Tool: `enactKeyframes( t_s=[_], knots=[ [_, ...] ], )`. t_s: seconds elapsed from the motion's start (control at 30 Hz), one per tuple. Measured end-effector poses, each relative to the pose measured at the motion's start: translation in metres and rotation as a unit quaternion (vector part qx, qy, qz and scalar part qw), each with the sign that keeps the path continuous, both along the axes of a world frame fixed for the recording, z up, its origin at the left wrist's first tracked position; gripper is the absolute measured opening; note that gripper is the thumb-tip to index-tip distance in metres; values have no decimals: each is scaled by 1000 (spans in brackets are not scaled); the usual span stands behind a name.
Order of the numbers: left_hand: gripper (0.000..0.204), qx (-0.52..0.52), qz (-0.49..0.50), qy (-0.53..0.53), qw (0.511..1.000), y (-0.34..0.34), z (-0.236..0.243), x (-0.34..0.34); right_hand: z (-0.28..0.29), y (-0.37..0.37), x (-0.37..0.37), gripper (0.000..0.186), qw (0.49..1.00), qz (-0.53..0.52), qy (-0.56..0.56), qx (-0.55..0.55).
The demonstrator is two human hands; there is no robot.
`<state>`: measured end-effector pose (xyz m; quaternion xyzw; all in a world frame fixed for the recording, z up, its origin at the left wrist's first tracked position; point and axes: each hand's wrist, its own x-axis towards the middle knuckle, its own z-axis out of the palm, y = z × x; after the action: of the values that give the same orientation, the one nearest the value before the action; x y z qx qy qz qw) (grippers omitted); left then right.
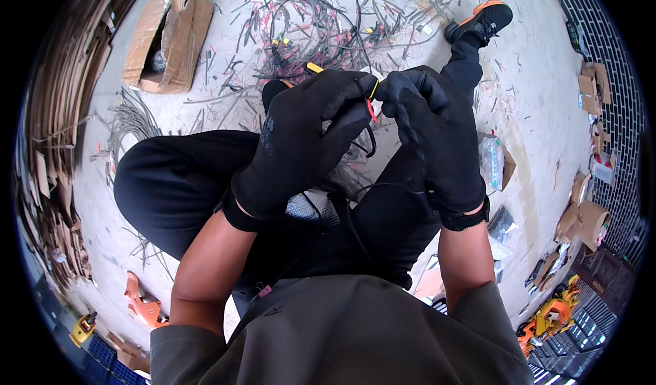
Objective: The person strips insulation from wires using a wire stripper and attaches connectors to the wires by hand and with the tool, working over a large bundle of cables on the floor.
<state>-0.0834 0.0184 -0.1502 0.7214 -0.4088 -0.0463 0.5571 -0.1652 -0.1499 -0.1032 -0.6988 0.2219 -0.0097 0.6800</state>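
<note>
Both of my hands wear black gloves and meet in front of me, above my bent legs. My left hand (301,135) pinches a thin black cable (373,142), which loops down below its fingertips. From the pinch come a short red wire (372,111) and a yellow wire (374,90). My right hand (437,135) is closed, its thumb and fingertips pressed together at the end of the yellow wire. A yellow handle-like piece (314,67) shows just beyond my left hand; the rest of it is hidden.
Many black and red wire scraps (307,26) litter the floor ahead. An open cardboard box (171,40) stands at the far left, near a bundle of grey cables (133,118). Stacked flat cardboard (65,112) lines the left side. Cartons (588,214) lie along the right wall.
</note>
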Motion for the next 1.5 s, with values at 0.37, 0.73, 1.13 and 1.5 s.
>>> enactKeyframes(
  t_s=[0.37, 0.73, 1.13, 1.5],
  knots=[
    [43, 58, 12, -33, 998, 1, 3, -8, -6, 2, 3, 11, 998, 18, -43, 29],
    [25, -63, 42, 120, 990, 0, 7, -7, -19, 14, 1, 11, 992, 13, -105, 71],
    [20, -98, -1, 365, 926, 4, 9, -1, -17, 21, 3, 9, 970, 95, -171, -144],
    [26, -73, -68, 410, 907, 15, -2, 18, -29, 12, 13, 11, 969, 95, -189, -128]
  ],
)
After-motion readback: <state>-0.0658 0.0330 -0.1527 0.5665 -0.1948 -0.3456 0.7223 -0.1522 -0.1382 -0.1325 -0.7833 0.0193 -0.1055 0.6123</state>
